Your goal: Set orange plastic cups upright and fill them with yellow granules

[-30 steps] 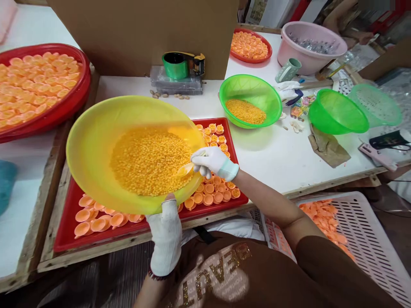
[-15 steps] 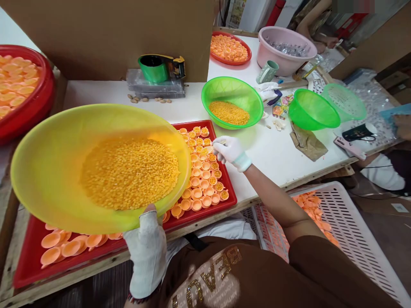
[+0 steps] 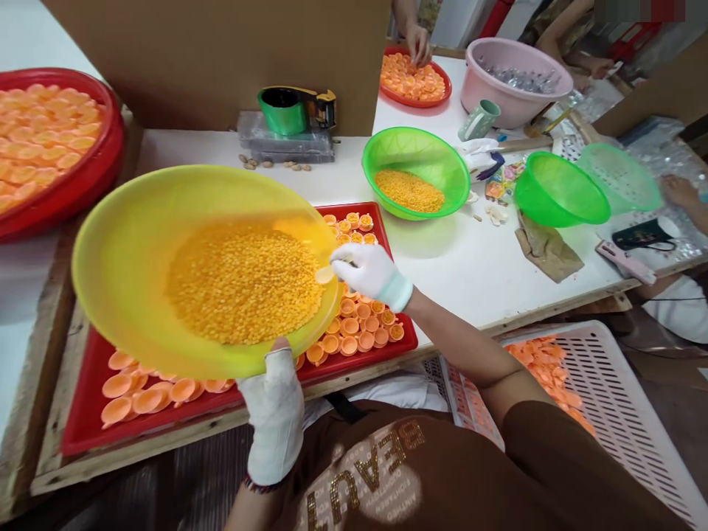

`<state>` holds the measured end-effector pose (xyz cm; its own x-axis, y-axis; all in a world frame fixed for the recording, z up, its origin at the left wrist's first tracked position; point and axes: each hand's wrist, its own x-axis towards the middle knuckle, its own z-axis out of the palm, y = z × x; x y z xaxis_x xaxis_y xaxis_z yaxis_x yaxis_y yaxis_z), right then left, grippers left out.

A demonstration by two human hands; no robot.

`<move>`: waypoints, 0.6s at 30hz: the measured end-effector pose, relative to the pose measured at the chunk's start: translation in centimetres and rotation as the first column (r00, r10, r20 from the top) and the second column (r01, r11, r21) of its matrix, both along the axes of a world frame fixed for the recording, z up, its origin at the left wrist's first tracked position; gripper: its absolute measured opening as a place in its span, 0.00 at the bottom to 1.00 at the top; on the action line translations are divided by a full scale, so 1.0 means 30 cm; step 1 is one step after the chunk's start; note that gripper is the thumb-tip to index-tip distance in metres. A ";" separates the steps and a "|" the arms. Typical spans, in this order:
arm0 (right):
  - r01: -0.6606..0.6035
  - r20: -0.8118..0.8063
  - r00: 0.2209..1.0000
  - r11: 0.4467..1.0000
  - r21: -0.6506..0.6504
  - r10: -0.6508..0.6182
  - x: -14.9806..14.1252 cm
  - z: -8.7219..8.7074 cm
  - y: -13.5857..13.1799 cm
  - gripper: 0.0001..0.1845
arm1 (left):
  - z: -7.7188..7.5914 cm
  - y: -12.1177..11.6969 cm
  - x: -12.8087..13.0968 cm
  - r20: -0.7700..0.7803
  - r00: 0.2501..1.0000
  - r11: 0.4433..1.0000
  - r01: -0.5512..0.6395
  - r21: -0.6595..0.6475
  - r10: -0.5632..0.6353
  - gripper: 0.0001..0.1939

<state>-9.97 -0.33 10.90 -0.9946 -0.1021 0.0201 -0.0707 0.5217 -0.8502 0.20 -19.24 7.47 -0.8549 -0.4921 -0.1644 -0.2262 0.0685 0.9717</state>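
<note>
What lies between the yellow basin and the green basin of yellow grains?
The head view shows white tabletop and the far right corner of the red tray, holding small orange cups.

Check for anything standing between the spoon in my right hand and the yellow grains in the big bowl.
Nothing visible does: the spoon in your right hand shows within the outline of the yellow bowl, the yellow grains uncovered beside it.

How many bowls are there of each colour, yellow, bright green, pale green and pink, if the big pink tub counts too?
Yellow bowl: 1
Bright green bowls: 2
Pale green bowl: 1
Pink tub: 1
Total: 5
</note>
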 end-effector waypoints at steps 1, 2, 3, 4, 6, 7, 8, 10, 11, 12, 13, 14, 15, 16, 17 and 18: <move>-0.043 0.107 0.993 0.999 -0.013 0.045 -0.003 -0.005 -0.041 0.07 | -0.003 0.000 0.001 0.007 1.000 1.000 0.000 -0.010 0.000 0.22; -0.073 0.214 0.973 0.996 -0.048 0.082 -0.005 -0.012 -0.078 0.06 | -0.007 0.000 0.003 0.015 1.000 1.000 -0.004 -0.012 0.004 0.23; -0.082 0.311 0.944 0.991 -0.105 0.111 -0.006 -0.017 -0.109 0.06 | -0.010 0.000 0.004 0.023 1.000 1.000 -0.008 -0.012 0.008 0.23; -0.067 0.388 0.912 0.983 -0.173 0.131 -0.006 -0.021 -0.131 0.05 | -0.014 -0.001 0.005 0.030 0.999 1.000 -0.010 -0.009 0.010 0.23; 0.003 0.473 0.869 0.955 -0.296 0.144 -0.007 -0.023 -0.152 0.04 | -0.021 -0.004 0.006 0.036 0.999 1.000 -0.014 0.001 0.014 0.24; 0.041 0.488 0.861 0.939 -0.341 0.140 -0.008 -0.022 -0.150 0.04 | -0.023 -0.006 0.006 0.038 0.999 1.000 -0.017 0.007 0.017 0.25; 0.074 0.498 0.857 0.923 -0.376 0.134 -0.010 -0.020 -0.142 0.04 | -0.023 -0.007 0.006 0.041 0.999 1.000 -0.022 0.012 0.021 0.26; 0.133 0.511 0.850 0.889 -0.437 0.124 -0.015 -0.017 -0.113 0.03 | -0.018 -0.009 0.003 0.054 0.998 0.999 -0.040 0.015 0.039 0.26; 0.160 0.516 0.848 0.869 -0.469 0.122 -0.017 -0.016 -0.094 0.02 | -0.011 -0.009 0.001 0.066 0.997 0.999 -0.049 0.015 0.048 0.26; 0.186 0.518 0.847 0.846 -0.500 0.119 -0.019 -0.016 -0.073 0.02 | -0.004 -0.009 -0.001 0.078 0.995 0.998 -0.056 0.015 0.055 0.25; 0.212 0.519 0.847 0.822 -0.529 0.116 -0.020 -0.016 -0.050 0.02 | 0.005 -0.008 -0.003 0.087 0.994 0.998 -0.061 0.016 0.060 0.23; 0.236 0.519 0.848 0.798 -0.555 0.110 -0.022 -0.015 -0.025 0.02 | 0.013 -0.007 -0.005 0.093 0.994 0.998 -0.063 0.019 0.061 0.21; 0.259 0.515 0.851 0.777 -0.574 0.097 -0.024 -0.015 0.001 0.02 | 0.020 -0.007 -0.006 0.095 0.994 0.998 -0.059 0.021 0.057 0.19; 0.278 0.509 0.857 0.761 -0.586 0.079 -0.026 -0.014 0.030 0.02 | 0.026 -0.007 -0.007 0.092 0.994 0.998 -0.056 0.018 0.054 0.17; 0.295 0.499 0.865 0.750 -0.592 0.053 -0.029 -0.012 0.058 0.03 | 0.028 -0.008 -0.008 0.086 0.995 0.998 -0.054 0.011 0.053 0.15; 0.312 0.485 0.874 0.744 -0.590 0.018 -0.032 -0.011 0.086 0.03 | 0.028 -0.011 -0.008 0.080 0.996 0.999 -0.050 0.002 0.050 0.13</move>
<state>-10.95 2.26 10.56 -0.9088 -0.0810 -0.4092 0.4171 -0.1805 -0.8907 -0.03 -19.57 8.31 -0.8134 -0.5330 -0.2329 -0.3061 0.0517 0.9506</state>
